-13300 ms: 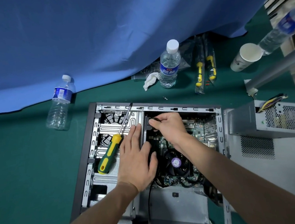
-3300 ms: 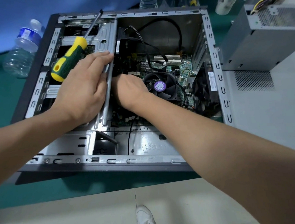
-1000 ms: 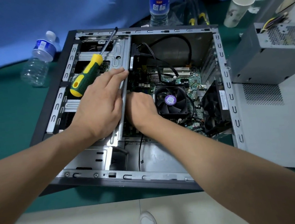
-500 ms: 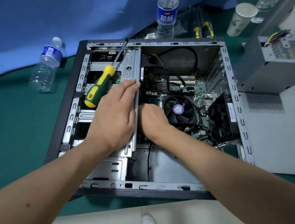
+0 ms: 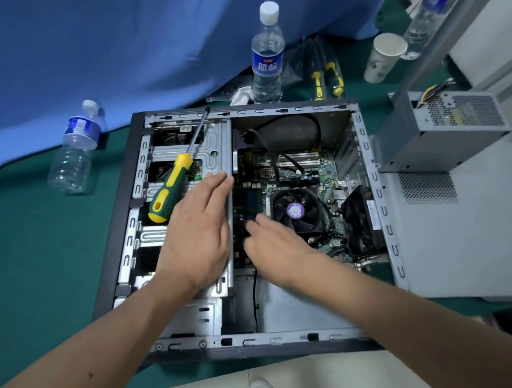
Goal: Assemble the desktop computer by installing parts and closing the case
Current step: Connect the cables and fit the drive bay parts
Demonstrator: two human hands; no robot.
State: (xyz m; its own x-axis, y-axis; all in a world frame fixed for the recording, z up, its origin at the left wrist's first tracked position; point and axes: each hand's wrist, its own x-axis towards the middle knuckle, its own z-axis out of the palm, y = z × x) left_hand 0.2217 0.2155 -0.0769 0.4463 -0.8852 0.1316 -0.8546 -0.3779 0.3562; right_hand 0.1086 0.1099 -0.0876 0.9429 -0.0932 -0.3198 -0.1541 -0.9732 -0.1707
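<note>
Under both hands lies the open computer case (image 5: 376,215), flat on its side on the green worktop (image 5: 40,272), its side panel off. The left hand (image 5: 197,238) rests flat, fingers straight and together, on the metal drive cage (image 5: 214,142), holding nothing. Just right of it the right hand (image 5: 274,244) reaches down beside the cage edge toward the motherboard (image 5: 296,172); its fingers curl near something dark, perhaps a connector or cable, but whether they pinch it cannot be told. Right of that hand sits the CPU fan (image 5: 296,212). Beyond the left fingertips a yellow-and-green screwdriver (image 5: 168,191) lies loose on the cage.

Judging by its look, the case is stiff sheet steel, heavy enough to stay put, with stamped edges that may be sharp; a flat palm on the cage is a sensible brace. The board is fragile: connectors should be gripped by their plastic bodies, not the wires, and pressed straight. The black cables (image 5: 289,160) are limp and may snag the fan. The screwdriver could roll into the board if the case is jarred.

Well to the right of the right hand stands the power supply (image 5: 446,136), outside the case on a grey panel (image 5: 466,238); it looks dense and boxy, best lifted with 2 hands by its body. Far beyond the hands stand 2 water bottles (image 5: 265,58) and a paper cup (image 5: 383,58).
</note>
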